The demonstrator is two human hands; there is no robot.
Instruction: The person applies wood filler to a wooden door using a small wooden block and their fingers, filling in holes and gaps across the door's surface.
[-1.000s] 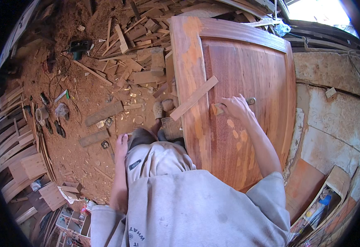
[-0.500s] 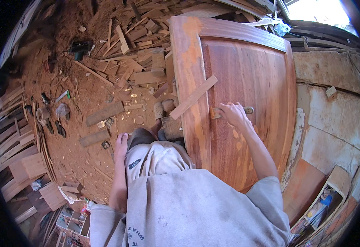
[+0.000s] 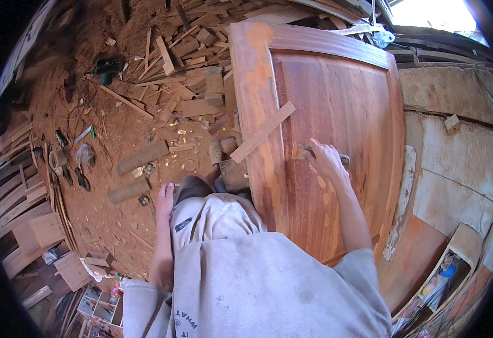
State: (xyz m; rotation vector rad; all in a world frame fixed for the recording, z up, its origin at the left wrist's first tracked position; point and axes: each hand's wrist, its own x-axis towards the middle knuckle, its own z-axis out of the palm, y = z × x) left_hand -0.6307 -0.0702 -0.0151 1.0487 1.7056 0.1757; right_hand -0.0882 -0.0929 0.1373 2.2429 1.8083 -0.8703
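Note:
A wooden panel door (image 3: 336,101) lies in front of me on the right, reddish brown with pale orange patches of filler on its frame. My right hand (image 3: 326,160) is over its recessed panel, closed round a putty knife, with the index finger stretched forward. The putty knife's handle end (image 3: 345,159) sticks out to the right of the hand. Its blade (image 3: 298,151) is at the panel's left edge, by the frame moulding. A short flat wood strip (image 3: 263,132) lies slantwise across the door's left frame. My left hand (image 3: 166,197) rests by my knee, fingers extended and holding nothing.
Offcuts (image 3: 193,50) are heaped beyond the door's far left corner. On the dirt floor lie short boards (image 3: 142,158), a tape roll (image 3: 58,160) and a dark green power tool (image 3: 108,67). Stacked planks (image 3: 18,200) stand at the left, a tool box (image 3: 102,307) at lower left.
My right hand has shifted slightly on the putty knife, its index finger now straighter and pointing forward. The blade stays near the same panel edge. My left hand stays by the knee.

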